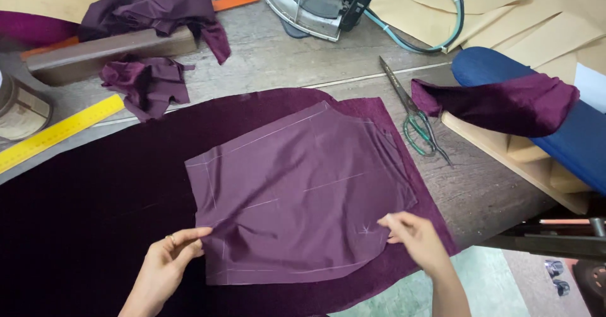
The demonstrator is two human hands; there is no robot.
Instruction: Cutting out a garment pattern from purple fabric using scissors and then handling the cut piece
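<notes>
A cut piece of plum lining fabric point(297, 191) with white chalk lines lies on a larger dark purple velvet cloth point(95, 209) spread over the wooden table point(284, 58). My left hand point(165, 263) pinches the lining's near left edge. My right hand point(413, 238) holds the lining's near right edge between fingers and thumb. The lining is slightly wrinkled near both hands.
Scissors with green handles point(413, 118) lie right of the cloth. An iron point(322, 4) stands at the back with its blue cord. Purple fabric scraps point(148, 80), a wooden block point(95, 52) and a yellow ruler point(60, 131) sit at left. A blue sleeve board point(568, 134) carries another purple piece.
</notes>
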